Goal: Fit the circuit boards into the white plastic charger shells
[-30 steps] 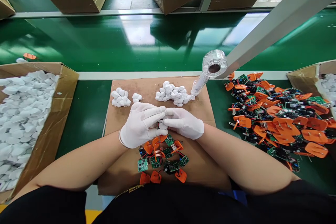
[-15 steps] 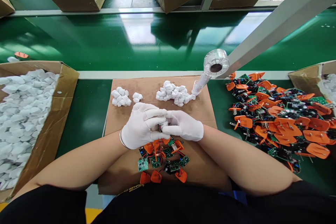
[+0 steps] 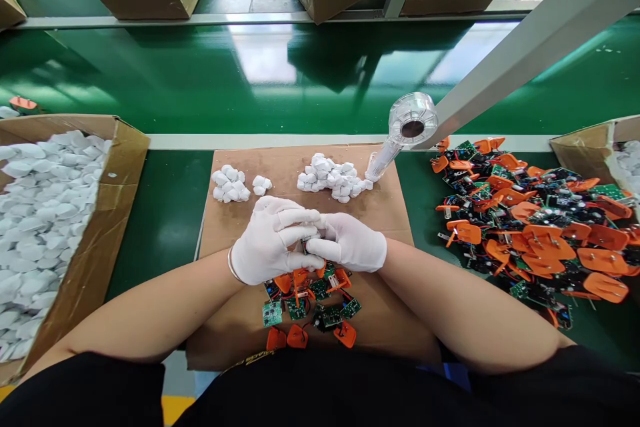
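Both my hands wear white gloves and meet over the cardboard sheet (image 3: 385, 213). My left hand (image 3: 273, 240) curls its fingers over a small part, and my right hand (image 3: 350, 240) pinches at it from the other side. Only a dark sliver of that part shows between the fingers; the rest is hidden. Just below my hands lies a small heap of green circuit boards (image 3: 330, 315) wired to orange plug plates (image 3: 297, 335) with metal pins. Beyond my hands sit white plastic pieces in a left cluster (image 3: 230, 185), a small group (image 3: 261, 185) and a larger pile (image 3: 333, 177).
A clear plastic fan-shaped piece (image 3: 413, 121) stands behind the sheet, near a slanting grey post (image 3: 500, 47). At left is a carton (image 3: 125, 180) of white pieces. A big heap of orange plug assemblies (image 3: 545, 240) lies right. Behind runs a green belt (image 3: 200, 93).
My hands stay together, with small finger shifts; the right hand has moved slightly left and down. An orange plug piece on the belt has travelled left.
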{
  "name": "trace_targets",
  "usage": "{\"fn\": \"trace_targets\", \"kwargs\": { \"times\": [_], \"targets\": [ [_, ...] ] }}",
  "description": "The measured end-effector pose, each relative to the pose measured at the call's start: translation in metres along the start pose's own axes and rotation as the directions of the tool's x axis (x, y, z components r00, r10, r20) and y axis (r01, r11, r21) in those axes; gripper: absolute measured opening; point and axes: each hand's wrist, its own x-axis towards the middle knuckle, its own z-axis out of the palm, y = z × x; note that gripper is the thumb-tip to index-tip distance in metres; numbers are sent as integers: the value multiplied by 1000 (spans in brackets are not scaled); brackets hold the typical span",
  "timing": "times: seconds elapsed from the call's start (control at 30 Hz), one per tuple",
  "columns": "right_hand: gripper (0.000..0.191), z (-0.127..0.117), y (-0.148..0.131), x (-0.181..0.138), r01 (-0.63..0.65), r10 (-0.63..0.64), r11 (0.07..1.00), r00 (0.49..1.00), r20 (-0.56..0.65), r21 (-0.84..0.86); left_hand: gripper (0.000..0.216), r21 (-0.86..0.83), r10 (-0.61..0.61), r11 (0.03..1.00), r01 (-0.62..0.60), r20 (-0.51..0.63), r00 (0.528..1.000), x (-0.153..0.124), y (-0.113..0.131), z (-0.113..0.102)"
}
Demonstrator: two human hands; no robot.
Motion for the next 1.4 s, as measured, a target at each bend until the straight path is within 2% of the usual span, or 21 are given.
{"fn": "trace_targets", "kwargs": {
  "times": [0.1, 0.3, 0.53, 0.63, 0.73, 0.83, 0.9, 1.0, 1.1, 1.27, 1.4],
  "targets": [
    [7, -2, -2, 0, -16, 15, 999, 1000, 18, 44, 46, 14, -49, 999, 48, 48, 998, -1, 0, 0],
    [14, -6, -2, -3, -10, -12, 968, 996, 87, 251, 42, -46, 7, 999, -9, -46, 999, 3, 3, -2],
    [11, -1, 6, -3, 2, -8, 969, 1000, 25, 248, 47, -47, 47, 998, -50, -69, 996, 6, 4, 0],
    [13, -1, 4, -2, 37, -38, 945, 999, -4, 326, 41, -42, 21, 999, -25, -95, 995, 4, 5, -1],
    [26, -3, 0, -2, 34, -22, 900, 999, -33, 435, 44, -28, -1, 1000, -4, -164, 986, 2, 6, -3],
    [29, -4, -1, -2, -7, 27, 879, 999, -36, 476, 49, -29, -45, 999, 41, -145, 988, 1, 9, -5],
    [27, -3, -1, -2, -32, 44, 877, 999, -13, 479, 47, -48, -62, 997, 58, -95, 994, 1, 10, -5],
    [26, -1, -2, -2, -30, 12, 893, 999, 44, 449, 31, -91, -55, 994, 52, -36, 998, 2, 12, -4],
    [25, 0, -3, -2, -10, -6, 927, 999, 41, 376, 23, -94, -46, 995, 42, -49, 998, 2, 13, -3],
    [22, 1, 0, -4, -31, 19, 971, 998, 52, 239, 22, -91, -3, 996, -2, -57, 998, 4, 15, -2],
    [42, 2, 0, -3, -37, 25, 977, 998, 62, 208, 15, -120, 33, 992, -41, -61, 998, 5, 16, -2]
  ]
}}
